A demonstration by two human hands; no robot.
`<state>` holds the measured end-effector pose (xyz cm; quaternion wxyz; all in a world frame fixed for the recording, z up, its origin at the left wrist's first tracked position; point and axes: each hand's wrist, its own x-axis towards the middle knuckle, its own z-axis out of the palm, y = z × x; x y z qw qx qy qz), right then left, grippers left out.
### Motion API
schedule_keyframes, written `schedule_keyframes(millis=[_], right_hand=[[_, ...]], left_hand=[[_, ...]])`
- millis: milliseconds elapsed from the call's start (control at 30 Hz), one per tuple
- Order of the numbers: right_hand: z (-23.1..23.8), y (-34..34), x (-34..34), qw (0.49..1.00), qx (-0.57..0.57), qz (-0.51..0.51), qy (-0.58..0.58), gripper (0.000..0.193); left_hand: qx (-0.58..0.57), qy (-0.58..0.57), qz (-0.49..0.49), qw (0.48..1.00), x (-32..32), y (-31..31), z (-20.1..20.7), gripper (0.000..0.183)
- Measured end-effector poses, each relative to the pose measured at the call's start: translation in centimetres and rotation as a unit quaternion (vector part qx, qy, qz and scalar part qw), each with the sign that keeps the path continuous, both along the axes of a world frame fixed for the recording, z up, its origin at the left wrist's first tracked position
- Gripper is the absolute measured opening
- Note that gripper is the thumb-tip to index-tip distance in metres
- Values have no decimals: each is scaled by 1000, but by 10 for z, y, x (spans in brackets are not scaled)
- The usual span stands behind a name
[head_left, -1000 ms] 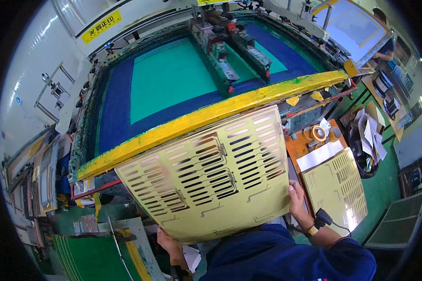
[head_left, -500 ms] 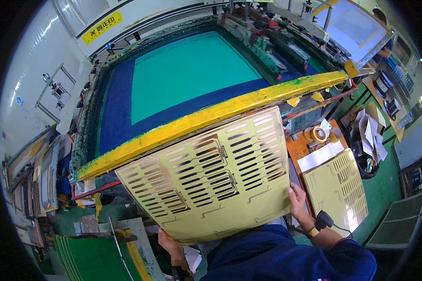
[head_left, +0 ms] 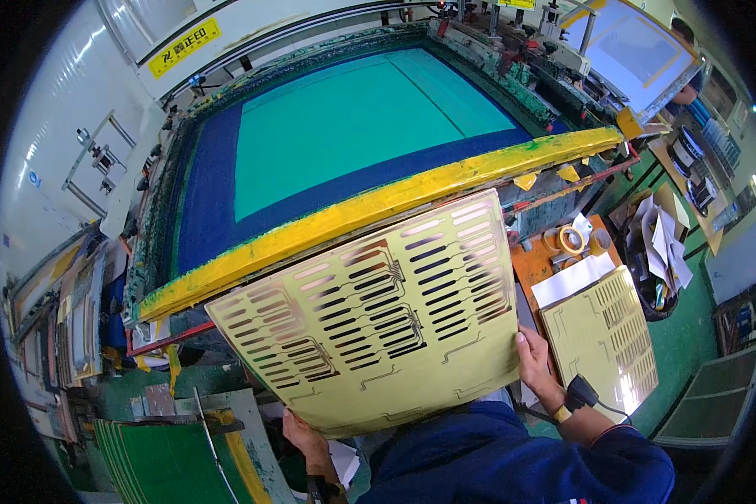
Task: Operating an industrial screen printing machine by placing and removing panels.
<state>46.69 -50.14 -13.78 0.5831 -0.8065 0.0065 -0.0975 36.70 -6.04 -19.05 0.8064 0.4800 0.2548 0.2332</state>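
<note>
A large pale yellow circuit board panel (head_left: 395,370) with dark and coppery rows of bars and thin traces is held tilted in front of me. My left hand (head_left: 304,438) grips its lower left corner, the fingers partly hidden beneath it. At the right edge my right hand (head_left: 534,363) is closed on the panel, thumb on top. Just beyond the panel's far edge lies the yellow front bar (head_left: 378,220) of a screen printing frame. Inside that frame spreads a screen (head_left: 361,126) with a bright green area and a dark blue border.
A similar yellow panel (head_left: 596,336) lies at right beside white paper (head_left: 573,280) and a tape roll (head_left: 570,240) on an orange table (head_left: 536,262). A bin of papers (head_left: 659,244) stands farther right. Green panels (head_left: 155,462) sit at lower left. Another person (head_left: 687,88) is at far right.
The squeegee carriage over the screen has moved right, uncovering more of the green area. My hands and the panel have barely moved.
</note>
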Motion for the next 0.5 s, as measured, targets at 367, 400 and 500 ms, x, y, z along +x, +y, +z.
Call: schedule_keyframes(millis=[367, 400, 500], right_hand=[[-18, -3, 7, 998, -47, 2, -30, 28], [-18, -4, 8, 997, -76, 11, -22, 27], [4, -7, 8, 993, -113, 19, -17, 25]], left_hand=[[-15, 2, 11, 1000, -3, 6, -35, 46], [-21, 2, 12, 1000, -2, 6, -38, 46], [11, 16, 9, 1000, 1, -2, -8, 47]])
